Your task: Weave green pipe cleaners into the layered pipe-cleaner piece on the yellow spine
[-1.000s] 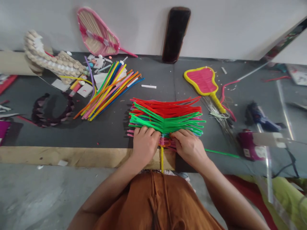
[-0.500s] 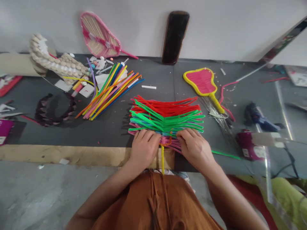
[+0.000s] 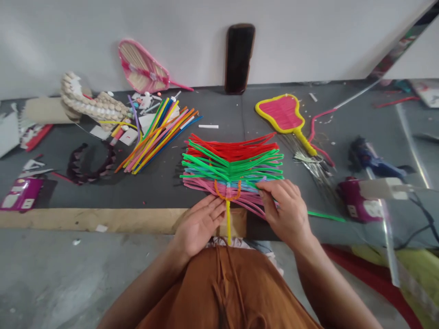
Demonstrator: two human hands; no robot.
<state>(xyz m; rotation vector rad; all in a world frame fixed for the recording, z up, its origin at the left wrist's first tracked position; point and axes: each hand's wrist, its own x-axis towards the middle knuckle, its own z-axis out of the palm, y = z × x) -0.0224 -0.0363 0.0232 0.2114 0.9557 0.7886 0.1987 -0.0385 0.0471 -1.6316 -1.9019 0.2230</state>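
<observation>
A fan of pipe cleaners [image 3: 233, 167], red at the top, green in the middle and pink at the bottom, lies on the dark mat [image 3: 164, 183] with a yellow stem [image 3: 228, 224] pointing toward me. An orange loop [image 3: 227, 194] crosses its base. My left hand [image 3: 199, 224] lies flat and open beside the stem, fingertips touching the pink strands. On the lower right edge of the fan rests my right hand [image 3: 288, 208], its fingers curled over the pink strands.
A loose bundle of coloured pipe cleaners [image 3: 161, 130] lies to the left, a pink and yellow fan [image 3: 283, 114] to the right. Glue guns [image 3: 370, 160] and a purple box [image 3: 356, 201] sit far right. A dark phone [image 3: 238, 57] leans on the wall.
Both hands have drawn back from the fan's centre, uncovering the orange loop and the pink strands. My left hand opened flat; my right slid to the lower right. The camera tilted slightly.
</observation>
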